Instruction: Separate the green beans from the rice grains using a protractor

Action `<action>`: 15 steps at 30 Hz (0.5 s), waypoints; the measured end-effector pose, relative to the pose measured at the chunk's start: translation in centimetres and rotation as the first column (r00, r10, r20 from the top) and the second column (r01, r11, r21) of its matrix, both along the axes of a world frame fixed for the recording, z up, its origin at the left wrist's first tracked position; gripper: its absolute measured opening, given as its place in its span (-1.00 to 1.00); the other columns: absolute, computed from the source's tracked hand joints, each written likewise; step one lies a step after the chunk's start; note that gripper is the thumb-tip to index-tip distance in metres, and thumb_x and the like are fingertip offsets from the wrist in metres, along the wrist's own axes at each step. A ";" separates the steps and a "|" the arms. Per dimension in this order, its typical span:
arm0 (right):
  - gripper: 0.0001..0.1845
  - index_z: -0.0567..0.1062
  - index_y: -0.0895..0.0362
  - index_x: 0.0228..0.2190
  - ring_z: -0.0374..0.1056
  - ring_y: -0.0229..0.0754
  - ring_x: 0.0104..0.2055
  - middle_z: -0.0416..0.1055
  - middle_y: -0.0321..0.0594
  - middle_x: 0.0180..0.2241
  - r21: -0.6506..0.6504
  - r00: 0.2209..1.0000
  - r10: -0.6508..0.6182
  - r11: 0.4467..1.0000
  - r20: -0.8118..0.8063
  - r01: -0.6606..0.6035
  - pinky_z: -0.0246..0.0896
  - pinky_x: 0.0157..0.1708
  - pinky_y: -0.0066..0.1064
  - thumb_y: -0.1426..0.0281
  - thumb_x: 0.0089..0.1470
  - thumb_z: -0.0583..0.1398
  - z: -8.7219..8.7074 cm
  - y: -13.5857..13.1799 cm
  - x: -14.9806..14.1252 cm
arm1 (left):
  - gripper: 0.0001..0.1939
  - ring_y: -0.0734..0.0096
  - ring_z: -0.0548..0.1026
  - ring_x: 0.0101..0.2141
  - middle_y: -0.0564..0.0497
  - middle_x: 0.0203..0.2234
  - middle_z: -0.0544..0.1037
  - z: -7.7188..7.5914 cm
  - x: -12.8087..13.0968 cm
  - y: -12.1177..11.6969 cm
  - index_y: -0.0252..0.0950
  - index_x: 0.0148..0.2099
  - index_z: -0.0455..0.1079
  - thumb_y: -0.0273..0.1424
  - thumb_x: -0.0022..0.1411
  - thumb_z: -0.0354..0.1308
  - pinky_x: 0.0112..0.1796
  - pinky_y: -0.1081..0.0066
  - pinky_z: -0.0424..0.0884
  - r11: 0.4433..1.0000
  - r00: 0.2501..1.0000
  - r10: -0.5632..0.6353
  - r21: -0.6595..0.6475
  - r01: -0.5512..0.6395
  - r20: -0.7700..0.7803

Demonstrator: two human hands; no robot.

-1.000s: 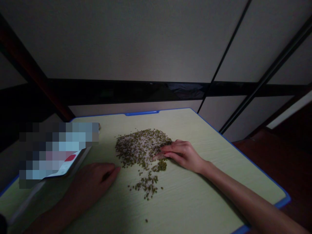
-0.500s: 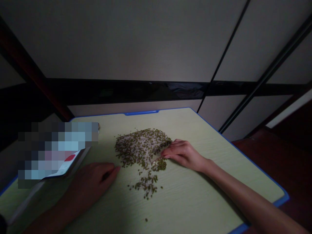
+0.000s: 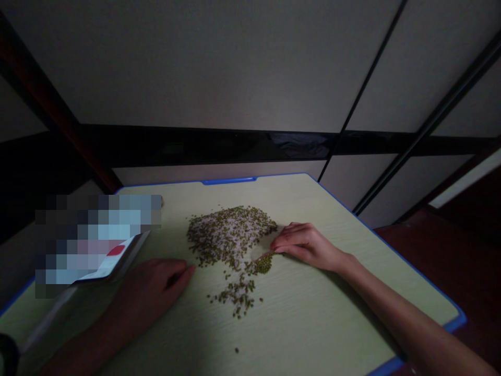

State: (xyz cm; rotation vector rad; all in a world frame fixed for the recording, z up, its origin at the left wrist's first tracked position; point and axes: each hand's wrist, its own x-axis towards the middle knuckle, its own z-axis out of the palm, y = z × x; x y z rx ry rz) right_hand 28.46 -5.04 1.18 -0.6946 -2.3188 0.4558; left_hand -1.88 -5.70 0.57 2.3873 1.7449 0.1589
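A heap of green beans mixed with white grains (image 3: 230, 232) lies in the middle of a pale green table (image 3: 313, 313). My right hand (image 3: 303, 244) rests flat at the heap's right edge, fingers stretched out and close together, their tips touching a small cluster of green beans (image 3: 261, 263). A looser patch of beans and grains (image 3: 237, 295) lies nearer to me. My left hand (image 3: 151, 290) lies palm down on the table left of the heap, fingers loosely extended, holding nothing.
A white card or booklet with a red mark (image 3: 111, 261) lies at the table's left, partly under a blurred patch. The table has a blue rim (image 3: 229, 181). Behind stand a pale wall and dark rails. A single bean (image 3: 236, 350) lies near the front.
My right hand has drawn back to the right, out of the heap, dragging a few green beans to the small cluster. My left hand has stayed put.
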 end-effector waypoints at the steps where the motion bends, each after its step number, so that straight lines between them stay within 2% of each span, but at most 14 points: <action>1: -0.83 0.54 0.21 -0.33 0.44 -0.24 -0.35 0.55 -0.13 -0.40 -0.007 1.000 -0.002 1.000 0.004 0.002 0.27 -0.32 -0.42 0.44 0.12 0.14 0.0 0.0 0.1 | -0.59 0.36 0.38 -0.54 0.04 -0.67 0.39 0.0 0.0 0.0 -0.23 -0.65 0.20 -0.17 0.12 -0.19 -0.48 0.40 0.15 1.000 1.000 -0.001 0.007 0.001 0.007; 5: -0.84 0.54 0.19 -0.32 0.44 -0.24 -0.34 0.55 -0.15 -0.39 -0.029 1.000 0.000 1.000 0.001 0.000 0.28 -0.31 -0.41 0.44 0.11 0.15 0.0 -0.1 0.4 | -0.59 0.40 0.36 -0.55 0.07 -0.69 0.39 0.0 -0.1 -0.1 -0.24 -0.65 0.23 -0.16 0.11 -0.17 -0.48 0.43 0.14 0.999 1.000 -0.011 0.033 0.010 0.027; 15: -0.86 0.54 0.21 -0.33 0.42 -0.25 -0.37 0.55 -0.15 -0.41 -0.053 0.999 0.037 0.998 0.002 -0.037 0.26 -0.33 -0.40 0.49 0.09 0.16 0.0 -0.4 0.7 | -0.60 0.36 0.39 -0.53 0.04 -0.66 0.41 0.2 0.0 -0.2 -0.23 -0.63 0.21 -0.19 0.14 -0.19 -0.47 0.41 0.15 1.000 1.000 -0.027 0.004 0.027 -0.017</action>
